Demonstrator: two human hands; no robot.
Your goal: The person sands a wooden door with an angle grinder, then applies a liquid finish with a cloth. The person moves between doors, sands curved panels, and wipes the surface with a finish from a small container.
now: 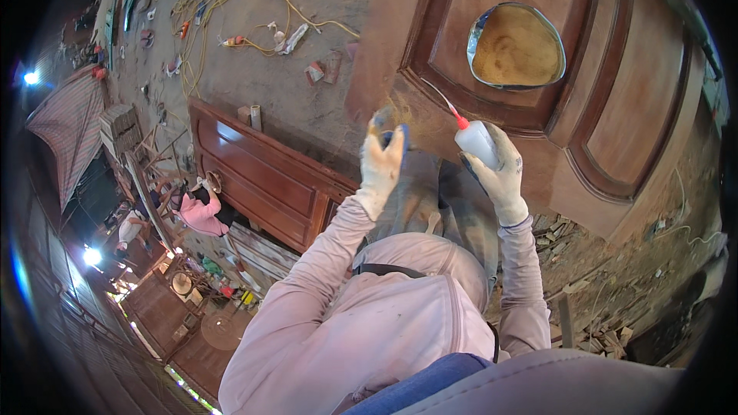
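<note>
In my gloved right hand (500,167) is a white squeeze bottle (477,143) with a red cap and a long thin nozzle, pointing toward the panel's near corner. My gloved left hand (382,160) is raised just left of it, fingers apart and bent, with dark, stained fingertips. Fine yellowish dust (403,111) shows beside those fingers, at the edge of a brown wooden door panel (453,119). On the panel, beyond the bottle, rests a round, silvery-rimmed container (474,31) of tan powder like sawdust.
Another reddish-brown door panel (269,169) stands at left. Yellow cords (201,50) tangle across the dusty floor. A person in pink (201,214) works at far left, near stacked wood (121,131). Wood scraps (607,338) lie at lower right.
</note>
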